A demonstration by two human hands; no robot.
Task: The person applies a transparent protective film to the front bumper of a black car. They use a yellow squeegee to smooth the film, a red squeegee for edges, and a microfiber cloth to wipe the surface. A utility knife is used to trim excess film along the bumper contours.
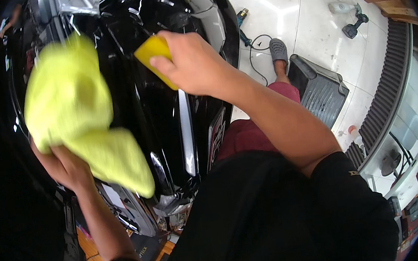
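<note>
Cloth (72,96) in the left grip (69,170), over the car body (120,88); card (154,61) in the right grip (191,64), right of the cloth, nearer the body's right edge. On the floor (286,15) beyond that edge, left to right: corded tool (243,26), clog (278,51), mat (320,97), power tool (355,27).

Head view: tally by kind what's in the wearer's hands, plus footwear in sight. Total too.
Yellow-green cloth, in the left hand: 1 (motion-blurred, looks like one piece)
Flat yellow scraper, in the right hand: 1
Grey clog, on the floor: 1
Total: 3
</note>
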